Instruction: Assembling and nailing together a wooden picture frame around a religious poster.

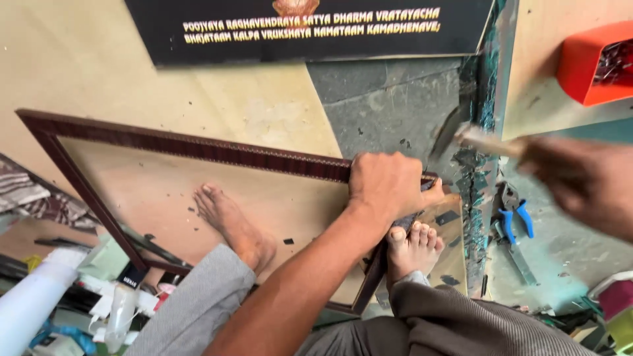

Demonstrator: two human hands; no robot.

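Observation:
A dark red-brown picture frame (198, 150) with a tan backing board (145, 198) lies on the floor under my feet. My left hand (389, 184) clamps down on the frame's far right corner. My right hand (583, 181), blurred by motion, grips the wooden handle of a hammer (461, 135) whose dark head hovers just above and right of that corner. My left foot (231, 224) rests on the backing board; my right foot (412, 247) sits by the frame's right rail.
Blue-handled pliers (514, 221) lie on the floor to the right. An orange bin (593, 62) of small metal parts stands at top right. A black printed board (310, 29) leans at the top. A white tube (33, 300) and clutter fill the lower left.

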